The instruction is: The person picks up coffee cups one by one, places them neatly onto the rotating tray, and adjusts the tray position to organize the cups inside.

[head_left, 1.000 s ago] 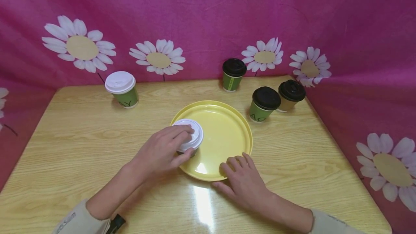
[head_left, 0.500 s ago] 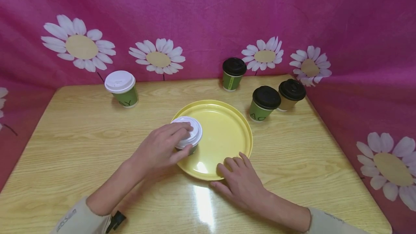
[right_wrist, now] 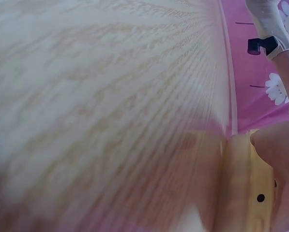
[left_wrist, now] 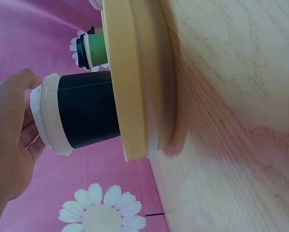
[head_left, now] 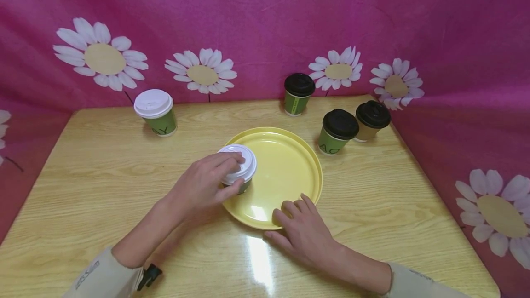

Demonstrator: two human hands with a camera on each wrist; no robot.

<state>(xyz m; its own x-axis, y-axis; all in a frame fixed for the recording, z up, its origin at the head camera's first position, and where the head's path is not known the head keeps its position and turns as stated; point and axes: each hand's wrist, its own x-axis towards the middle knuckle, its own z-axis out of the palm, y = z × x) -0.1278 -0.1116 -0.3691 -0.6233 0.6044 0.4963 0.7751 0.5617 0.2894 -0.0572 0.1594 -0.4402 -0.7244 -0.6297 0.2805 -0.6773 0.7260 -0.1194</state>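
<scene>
A round yellow tray (head_left: 285, 164) lies mid-table. On its left part stands a lidded paper coffee cup (head_left: 250, 169), upright, with a white lid. My left hand (head_left: 196, 185) grips that lid from above, thumb at the near side, fingers over the top. In the left wrist view the dark cup body (left_wrist: 88, 108) meets the tray's rim (left_wrist: 127, 96), and the fingers curl behind the lid. At the tray's near edge, my right hand (head_left: 305, 233) holds the rim, fingers over the inside and thumb outside. The right wrist view shows this hand (right_wrist: 284, 159) close against the tray wall (right_wrist: 263, 169).
Another white-lidded green cup (head_left: 160, 121) stands at the back left. Behind the tray is a black-lidded green cup (head_left: 296, 102). To the right stand a second black-lidded green cup (head_left: 331, 141) and a brown one (head_left: 366, 131). Pink flowered cloth (head_left: 265, 26) walls the table.
My left hand and the white-lidded cup have shifted slightly away from me and left over the tray. The right hand has slid a little left along the rim.
</scene>
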